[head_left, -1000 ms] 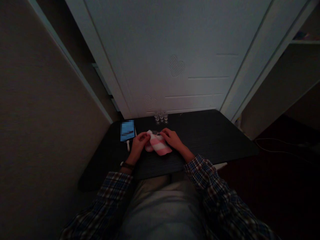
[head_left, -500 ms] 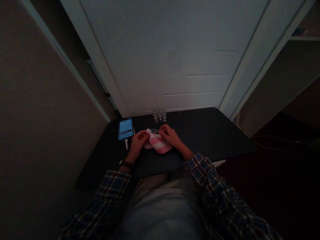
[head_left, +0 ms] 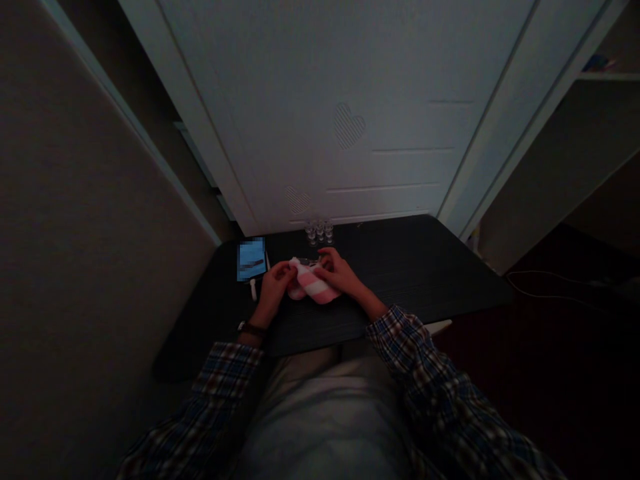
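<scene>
- Head view: the scene is dimly lit, and fine detail is lost in shadow on the near and right sides.
- One soft pink-and-white striped cloth [head_left: 316, 285] is held over the middle of the black wood-grained table [head_left: 400, 270]; whether the tabletop is touched by it cannot be told.
- One small, clear, shiny object [head_left: 306, 261] is partly covered by cloth and fingers; its kind cannot be made out.
- The cloth's gathered end is pointed far left, its long axis slanted toward near right; the clear object is stretched roughly left to right along the far edge.
- The gathered end is pinched by the left hand [head_left: 274, 288], its fingertips partly hidden.
- The cloth's right part is pressed under the thumb of the right hand [head_left: 346, 277]; whether the clear object is gripped too cannot be told.
- Several small clear stemmed cups [head_left: 320, 231] are clustered far; overlapped, they cannot be counted surely.
- One tablet with a lit blue screen [head_left: 251, 259], its picture pixelated, is seen left, with one short white stick-like item [head_left: 253, 289] just nearer.
</scene>
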A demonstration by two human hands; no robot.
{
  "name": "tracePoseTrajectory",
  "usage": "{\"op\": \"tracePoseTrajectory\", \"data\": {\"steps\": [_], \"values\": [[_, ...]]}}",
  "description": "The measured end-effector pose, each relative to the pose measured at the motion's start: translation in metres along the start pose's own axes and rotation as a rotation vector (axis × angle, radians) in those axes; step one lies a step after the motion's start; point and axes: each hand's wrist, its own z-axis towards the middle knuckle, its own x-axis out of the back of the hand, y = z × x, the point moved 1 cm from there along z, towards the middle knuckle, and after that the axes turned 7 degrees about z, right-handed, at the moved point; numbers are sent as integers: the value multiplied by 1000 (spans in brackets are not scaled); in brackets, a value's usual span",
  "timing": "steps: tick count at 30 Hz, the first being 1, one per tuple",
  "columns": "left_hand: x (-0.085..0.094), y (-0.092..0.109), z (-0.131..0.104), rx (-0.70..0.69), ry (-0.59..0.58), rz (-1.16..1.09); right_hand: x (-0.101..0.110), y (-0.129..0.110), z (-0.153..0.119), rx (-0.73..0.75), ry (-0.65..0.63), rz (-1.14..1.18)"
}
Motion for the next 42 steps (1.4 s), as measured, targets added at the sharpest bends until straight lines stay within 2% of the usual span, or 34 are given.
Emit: {"op": "tracePoseTrajectory", "data": {"steps": [5,11,15,19,26,34,42], "values": [[0,0,0,-9,4,15,2,2,1,-1,48,13],[1,-2,0,-42,-32,26,5,4,2,-66,112,-130],[0,-3,1,-54,-39,33,4,2,1,-88,57,-128],[1,-1,0,-41,-12,32,1,1,0,-28,0,-21],[1,-1,0,-28,-23,36,1,4,1,-18,21,-17],[-1,2,-1,-26,-42,14,5,0,2,-55,42,-194],[0,-2,1,-47,24,60,0,2,0,-48,21,-25]]}}
